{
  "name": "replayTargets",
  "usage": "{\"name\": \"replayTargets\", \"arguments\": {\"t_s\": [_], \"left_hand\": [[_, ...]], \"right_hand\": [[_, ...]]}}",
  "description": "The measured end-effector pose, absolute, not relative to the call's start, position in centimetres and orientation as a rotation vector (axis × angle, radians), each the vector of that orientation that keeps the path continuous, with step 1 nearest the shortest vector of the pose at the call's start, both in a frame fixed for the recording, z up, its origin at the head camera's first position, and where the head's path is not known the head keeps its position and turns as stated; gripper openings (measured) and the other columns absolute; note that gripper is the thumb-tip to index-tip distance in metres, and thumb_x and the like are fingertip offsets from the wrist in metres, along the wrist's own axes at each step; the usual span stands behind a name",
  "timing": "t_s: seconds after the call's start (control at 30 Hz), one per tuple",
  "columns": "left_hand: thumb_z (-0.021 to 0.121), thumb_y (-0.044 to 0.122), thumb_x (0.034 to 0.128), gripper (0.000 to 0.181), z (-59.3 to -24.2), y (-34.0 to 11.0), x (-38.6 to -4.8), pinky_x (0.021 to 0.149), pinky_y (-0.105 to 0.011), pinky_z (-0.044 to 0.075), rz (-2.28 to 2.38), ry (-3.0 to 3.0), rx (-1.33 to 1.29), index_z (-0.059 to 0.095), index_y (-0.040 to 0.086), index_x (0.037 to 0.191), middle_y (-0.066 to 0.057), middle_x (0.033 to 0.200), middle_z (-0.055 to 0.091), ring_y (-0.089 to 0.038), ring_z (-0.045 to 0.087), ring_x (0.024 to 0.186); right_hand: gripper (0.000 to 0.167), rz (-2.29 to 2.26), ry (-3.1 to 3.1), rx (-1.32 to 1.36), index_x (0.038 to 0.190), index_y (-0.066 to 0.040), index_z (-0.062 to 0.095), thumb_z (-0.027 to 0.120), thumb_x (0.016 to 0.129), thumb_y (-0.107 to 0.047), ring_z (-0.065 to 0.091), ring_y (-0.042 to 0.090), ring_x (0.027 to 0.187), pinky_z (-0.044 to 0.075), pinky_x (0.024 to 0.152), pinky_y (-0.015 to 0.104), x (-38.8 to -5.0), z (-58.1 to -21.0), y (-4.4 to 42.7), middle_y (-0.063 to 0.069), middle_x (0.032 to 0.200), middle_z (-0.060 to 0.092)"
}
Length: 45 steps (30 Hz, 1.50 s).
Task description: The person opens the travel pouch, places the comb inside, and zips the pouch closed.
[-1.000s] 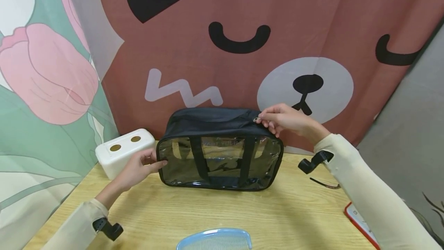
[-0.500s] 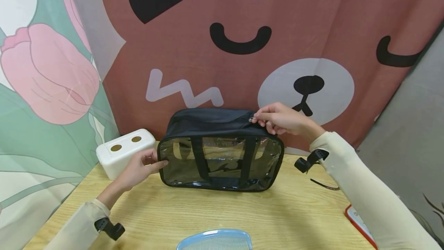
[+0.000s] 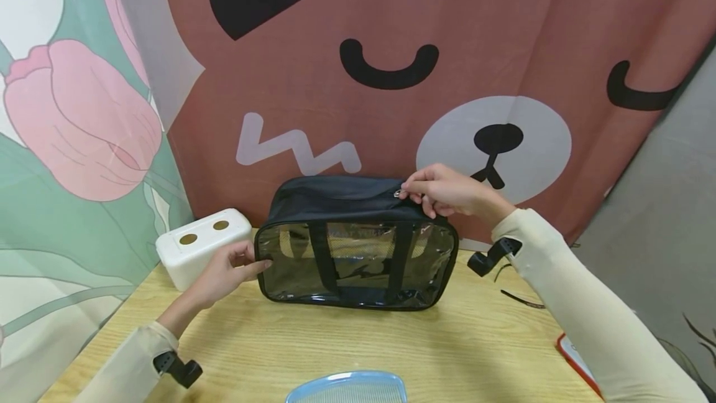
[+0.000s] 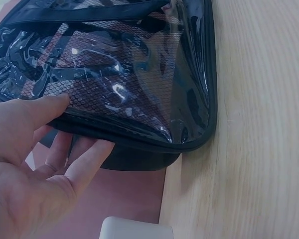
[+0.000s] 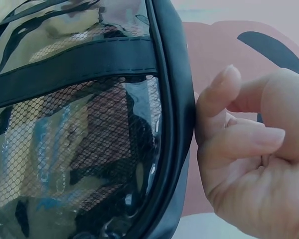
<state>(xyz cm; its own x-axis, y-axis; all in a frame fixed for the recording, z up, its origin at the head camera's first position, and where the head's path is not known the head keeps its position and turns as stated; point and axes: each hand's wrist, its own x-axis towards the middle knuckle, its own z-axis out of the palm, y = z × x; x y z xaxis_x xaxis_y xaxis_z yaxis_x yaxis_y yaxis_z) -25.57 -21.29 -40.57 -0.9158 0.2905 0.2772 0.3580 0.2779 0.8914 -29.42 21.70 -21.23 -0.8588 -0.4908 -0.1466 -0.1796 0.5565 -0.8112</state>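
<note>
And your right hand (image 3: 447, 193) is edging left along the top of the black bag (image 3: 360, 261), bringing the zip pull (image 3: 397, 193) in from the right shoulder; half a second ago it sat closer to that corner, and a second ago closer still. Your thumb and forefinger pinch that little metal tab in the head view; the right wrist view shows those fingers curled just past the bag's edge, with the tab itself out of sight. So the slider is travelling, a short steady stretch at a time, and much of the top lies to its left. Whether that run opens or closes the bag, I can't tell from here. Over on the other side, your left hand (image 3: 226, 271) hasn't shifted: thumb on the clear front panel (image 4: 109, 94), fingers behind the rim, gripping the left edge. That looks like your anchor, and it seems to be working, because the bag stays upright on the wooden table (image 3: 252, 341) with barely a change of place while the pull slides. The white box (image 3: 187, 263) stands just beyond your left fingers, the blue comb (image 3: 349, 388) lies in front of the bag at the near edge of view, and the red-edged object (image 3: 577, 362) is well apart, partly behind your right sleeve (image 3: 582, 291).
</note>
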Motion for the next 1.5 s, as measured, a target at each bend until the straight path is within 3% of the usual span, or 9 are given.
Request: {"name": "replayTargets", "arguments": {"t_s": [0.53, 0.83, 1.5], "left_hand": [[0.077, 0.015, 0.0932, 0.026, -41.1, -21.3, -25.4, 0.073, -0.028, 0.061, -1.738, -2.479, -0.61, 0.058, -0.002, 0.088, 0.004, 0.082, 0.064, -0.008, 0.067, 0.079], [0.077, 0.014, 0.0936, 0.027, -40.8, -21.4, -25.7, 0.077, -0.031, 0.062, -1.755, -2.477, -0.637, 0.057, -0.003, 0.088, 0.0, 0.086, 0.067, -0.01, 0.07, 0.084], [0.076, 0.014, 0.0942, 0.026, -40.7, -21.5, -25.8, 0.078, -0.031, 0.062, -1.762, -2.471, -0.618, 0.058, -0.003, 0.089, 0.004, 0.087, 0.067, -0.007, 0.069, 0.084]], "right_hand": [[0.035, -1.164, 2.435, -0.589, 0.119, -0.002, 0.066, 0.042, 0.112, -0.026, 0.056, 0.011, 0.049, 0.032, 0.04, 0.025, -29.5, -21.3, 20.9, 0.004, 0.084, 0.052], [0.035, -1.183, 2.432, -0.601, 0.118, -0.001, 0.066, 0.043, 0.112, -0.026, 0.058, 0.012, 0.05, 0.034, 0.04, 0.025, -29.9, -21.2, 20.2, 0.005, 0.084, 0.054], [0.034, -1.182, 2.408, -0.548, 0.114, 0.001, 0.069, 0.046, 0.11, -0.023, 0.057, 0.01, 0.047, 0.029, 0.037, 0.023, -30.5, -20.9, 17.1, 0.002, 0.077, 0.056]]}}
